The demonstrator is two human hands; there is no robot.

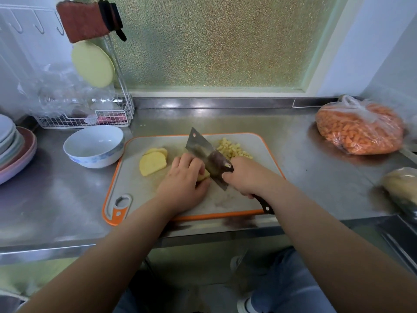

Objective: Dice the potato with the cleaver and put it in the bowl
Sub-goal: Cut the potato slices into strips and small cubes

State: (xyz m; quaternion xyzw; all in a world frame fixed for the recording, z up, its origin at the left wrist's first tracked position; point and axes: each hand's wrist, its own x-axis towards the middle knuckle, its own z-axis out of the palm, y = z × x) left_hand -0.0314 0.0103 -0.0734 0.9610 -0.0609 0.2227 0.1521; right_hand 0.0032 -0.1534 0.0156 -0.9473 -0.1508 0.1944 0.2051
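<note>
At about nine o'clock on the steel counter (67, 199) an empty white bowl (94, 145) was seen, just beside the left edge of the cutting board (144, 199). It was judged light and breakable, best taken by its rim. On the board, at ten o'clock from the hands, several flat potato slices (153, 162) were stacked; they were judged firm but wet and slippery, so a flat face down and a curled-finger hold from above would be called for. At the board's middle, a small potato piece (203, 176) was pinned under the left hand (185, 179), which was closed down over it, fingertips close to the blade. The cleaver (208, 158) was held tilted against that piece, its handle gripped tightly in the right hand (246, 177); it was judged heavy and sharp, to be taken only by the handle. At one o'clock a loose pile of dice (232, 149) lay, judged small, damp and easily scattered, better scooped on the blade than pinched.
</note>
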